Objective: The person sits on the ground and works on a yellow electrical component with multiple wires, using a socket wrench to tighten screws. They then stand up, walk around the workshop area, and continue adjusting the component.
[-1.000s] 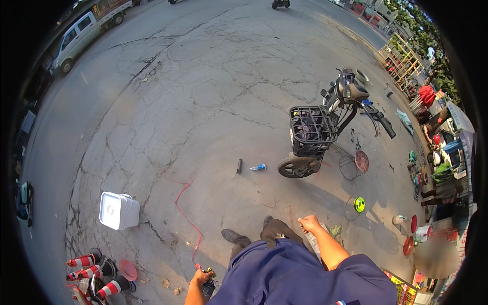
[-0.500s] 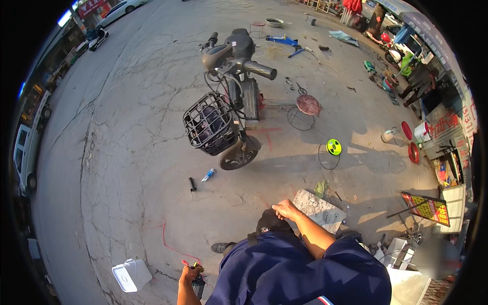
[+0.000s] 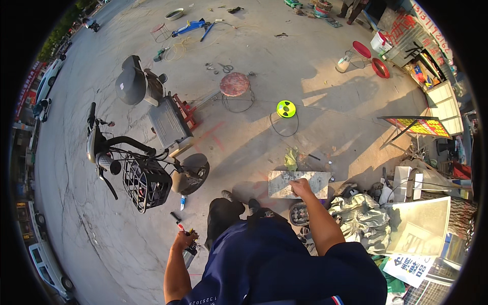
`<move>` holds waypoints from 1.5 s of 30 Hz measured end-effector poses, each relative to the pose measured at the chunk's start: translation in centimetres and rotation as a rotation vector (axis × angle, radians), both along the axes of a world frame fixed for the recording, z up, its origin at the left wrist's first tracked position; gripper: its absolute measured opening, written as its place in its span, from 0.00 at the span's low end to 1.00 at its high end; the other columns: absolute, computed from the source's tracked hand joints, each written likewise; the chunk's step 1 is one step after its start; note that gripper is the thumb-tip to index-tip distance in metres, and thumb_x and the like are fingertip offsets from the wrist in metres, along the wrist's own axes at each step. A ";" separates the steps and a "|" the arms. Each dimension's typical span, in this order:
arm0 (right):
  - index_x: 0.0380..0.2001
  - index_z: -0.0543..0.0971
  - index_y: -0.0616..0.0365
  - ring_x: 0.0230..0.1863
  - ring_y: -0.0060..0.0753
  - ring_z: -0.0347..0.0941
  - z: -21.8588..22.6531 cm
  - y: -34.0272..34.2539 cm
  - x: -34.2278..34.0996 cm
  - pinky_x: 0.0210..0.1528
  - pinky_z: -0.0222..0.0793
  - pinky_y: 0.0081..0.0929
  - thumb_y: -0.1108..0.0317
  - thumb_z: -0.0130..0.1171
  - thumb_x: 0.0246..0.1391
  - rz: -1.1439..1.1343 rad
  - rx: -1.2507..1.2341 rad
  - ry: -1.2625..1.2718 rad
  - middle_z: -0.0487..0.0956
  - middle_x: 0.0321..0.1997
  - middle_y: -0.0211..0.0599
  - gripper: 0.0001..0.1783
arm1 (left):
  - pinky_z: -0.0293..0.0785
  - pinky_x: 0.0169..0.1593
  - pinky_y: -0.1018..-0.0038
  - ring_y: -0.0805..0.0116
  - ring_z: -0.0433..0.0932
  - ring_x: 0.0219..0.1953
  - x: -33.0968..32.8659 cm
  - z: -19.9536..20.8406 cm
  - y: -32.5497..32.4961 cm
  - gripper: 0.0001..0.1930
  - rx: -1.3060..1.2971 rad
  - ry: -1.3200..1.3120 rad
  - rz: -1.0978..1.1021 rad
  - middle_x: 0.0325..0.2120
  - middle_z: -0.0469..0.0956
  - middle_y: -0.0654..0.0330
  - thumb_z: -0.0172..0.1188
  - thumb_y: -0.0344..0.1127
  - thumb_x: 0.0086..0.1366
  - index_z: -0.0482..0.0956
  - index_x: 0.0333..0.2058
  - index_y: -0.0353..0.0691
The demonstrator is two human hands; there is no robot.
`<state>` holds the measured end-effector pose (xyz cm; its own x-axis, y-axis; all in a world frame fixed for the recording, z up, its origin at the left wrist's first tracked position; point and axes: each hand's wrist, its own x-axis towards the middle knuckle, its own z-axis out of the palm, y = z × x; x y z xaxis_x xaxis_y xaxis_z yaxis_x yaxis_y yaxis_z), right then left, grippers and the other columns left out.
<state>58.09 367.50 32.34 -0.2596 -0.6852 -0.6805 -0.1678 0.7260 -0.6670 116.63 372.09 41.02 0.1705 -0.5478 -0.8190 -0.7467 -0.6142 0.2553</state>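
My left hand (image 3: pixel 183 239) is closed around a small grey box with coloured wires (image 3: pixel 190 255), which looks like an electric bike's controller. Red and yellow leads stick out by the fingers. Out to the right, my right hand (image 3: pixel 301 187) has its fingers drawn together in front of a speckled flat board (image 3: pixel 321 189). Whatever those fingers hold, if anything, is too small to make out. Ahead on the left stands an electric bike (image 3: pixel 170 124) with a black basket (image 3: pixel 147 183), propped on a red stand (image 3: pixel 185 109).
A round red stool (image 3: pixel 235 85) and a yellow-green reel (image 3: pixel 286 109) are farther ahead. A blue floor jack (image 3: pixel 189 27) lies at the back. On the right are a crumpled silvery cover (image 3: pixel 361 218), a pale panel (image 3: pixel 419 223) and a tilted sign (image 3: pixel 419 125).
My view has swung right, so the bike now appears farther left. The right hand has gone from above my knee to the board; the left still grips the wired box.
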 end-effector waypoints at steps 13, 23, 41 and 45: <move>0.25 0.77 0.56 0.22 0.31 0.75 -0.1 -7.4 -7.4 0.25 0.73 0.28 0.57 0.61 0.61 -0.670 0.233 -0.194 0.77 0.23 0.33 0.16 | 0.77 0.45 0.62 0.54 0.84 0.43 -11.1 -8.1 -37.1 0.31 -0.064 0.031 -0.471 0.38 0.83 0.42 0.72 0.51 0.52 0.79 0.44 0.28; 0.27 0.78 0.59 0.23 0.30 0.75 3.4 -25.2 -11.1 0.26 0.74 0.29 0.57 0.60 0.61 -0.786 0.119 -0.286 0.77 0.24 0.34 0.16 | 0.77 0.36 0.60 0.53 0.84 0.31 -18.5 -6.9 -60.4 0.26 -0.099 0.011 -0.644 0.28 0.83 0.42 0.69 0.51 0.55 0.82 0.33 0.25; 0.21 0.79 0.64 0.19 0.30 0.75 -1.8 -66.6 -51.0 0.23 0.73 0.31 0.60 0.61 0.59 -0.831 -0.134 -0.237 0.77 0.19 0.37 0.18 | 0.75 0.37 0.70 0.68 0.80 0.33 -49.4 -6.0 -95.6 0.24 0.193 0.073 -0.200 0.33 0.83 0.55 0.73 0.40 0.55 0.79 0.41 0.22; 0.18 0.78 0.64 0.19 0.28 0.73 4.4 -76.5 -62.9 0.24 0.71 0.28 0.62 0.60 0.59 -0.548 -0.192 0.051 0.77 0.18 0.37 0.20 | 0.74 0.36 0.71 0.71 0.79 0.32 -60.8 -3.4 -102.3 0.21 0.123 0.091 -0.168 0.31 0.84 0.58 0.72 0.40 0.57 0.82 0.40 0.24</move>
<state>-4.77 290.99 36.77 -0.6402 -0.5515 -0.5347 0.1633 0.5824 -0.7963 55.85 269.78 37.60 0.0077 -0.4574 -0.8892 -0.8185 -0.5138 0.2572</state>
